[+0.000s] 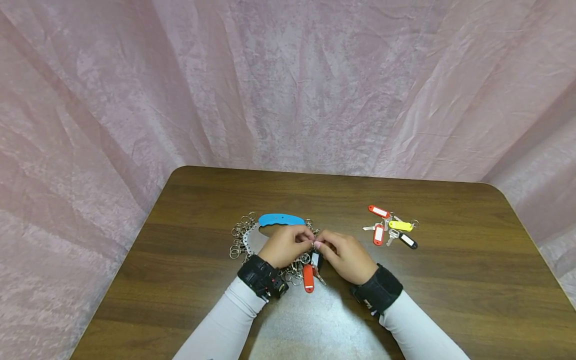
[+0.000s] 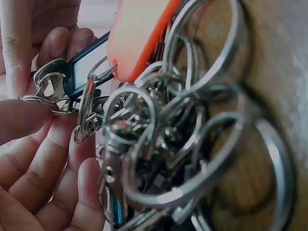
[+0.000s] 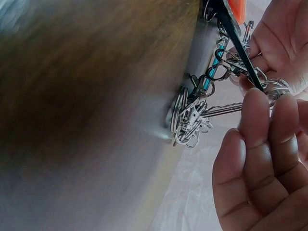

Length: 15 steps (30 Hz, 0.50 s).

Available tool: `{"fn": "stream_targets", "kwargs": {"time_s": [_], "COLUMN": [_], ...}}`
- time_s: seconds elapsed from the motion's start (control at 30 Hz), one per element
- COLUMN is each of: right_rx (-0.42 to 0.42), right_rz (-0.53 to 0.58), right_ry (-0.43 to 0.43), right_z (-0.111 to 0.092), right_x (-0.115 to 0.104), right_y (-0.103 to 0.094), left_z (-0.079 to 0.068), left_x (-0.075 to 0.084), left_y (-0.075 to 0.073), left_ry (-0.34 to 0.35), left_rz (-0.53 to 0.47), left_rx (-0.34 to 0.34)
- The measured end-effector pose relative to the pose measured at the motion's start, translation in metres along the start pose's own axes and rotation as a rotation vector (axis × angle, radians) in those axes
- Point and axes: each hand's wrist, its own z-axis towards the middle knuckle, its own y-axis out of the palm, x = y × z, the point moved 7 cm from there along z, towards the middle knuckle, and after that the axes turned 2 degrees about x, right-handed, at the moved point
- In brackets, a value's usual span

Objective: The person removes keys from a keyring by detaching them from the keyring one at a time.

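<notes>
In the head view my left hand and right hand meet at the right side of a key holder with a blue handle and a grey plate. My left thumb and fingers pinch a small metal clasp in the left wrist view. The fingertips of my right hand pinch a split key ring carrying a black key tag and a key. A red key tag hangs close by among the holder's rings.
To the right on the brown table lies a group of keys with red tags, a yellow tag and a black tag. Several bare rings fringe the holder's left side. A pink curtain hangs behind.
</notes>
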Motion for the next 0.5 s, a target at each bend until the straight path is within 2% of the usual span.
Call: {"fn": "stream_targets", "kwargs": {"time_s": [0.5], "right_rx": [0.014], "right_rz": [-0.012], "right_ry": [0.026], "right_z": [0.0006], "right_x": [0.0015], "right_y": [-0.0005], "left_z": [-0.0003], "left_x": [0.0051], "left_y": [-0.0022], "left_ry": [0.016], "left_rz": [0.040], "left_rx": [0.015]}}
